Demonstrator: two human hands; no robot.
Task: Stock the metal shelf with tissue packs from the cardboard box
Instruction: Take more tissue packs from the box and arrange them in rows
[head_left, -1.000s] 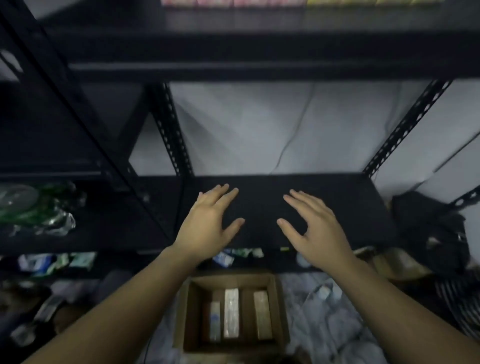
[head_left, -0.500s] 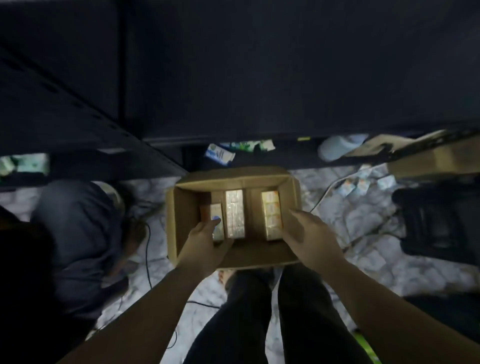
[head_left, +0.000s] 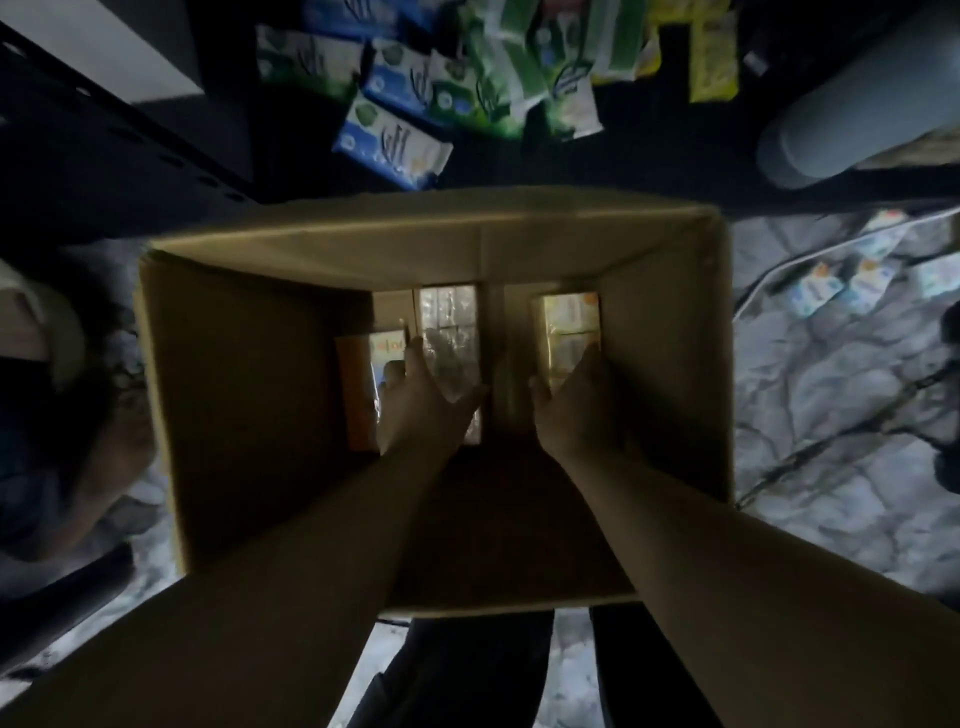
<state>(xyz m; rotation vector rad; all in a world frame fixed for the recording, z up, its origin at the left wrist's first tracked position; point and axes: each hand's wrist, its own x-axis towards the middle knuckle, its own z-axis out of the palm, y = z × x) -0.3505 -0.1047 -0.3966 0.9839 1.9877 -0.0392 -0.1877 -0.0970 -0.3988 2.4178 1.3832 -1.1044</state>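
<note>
Tissue packs (head_left: 449, 338) in the cardboard box (head_left: 249, 395), labels unreadable; left hand (head_left: 426, 400) and right hand (head_left: 576, 405) each clasp one

Grey cylinder (head_left: 831, 122) top right; white cable (head_left: 769, 275) across pale marbled floor (head_left: 831, 415).
</note>
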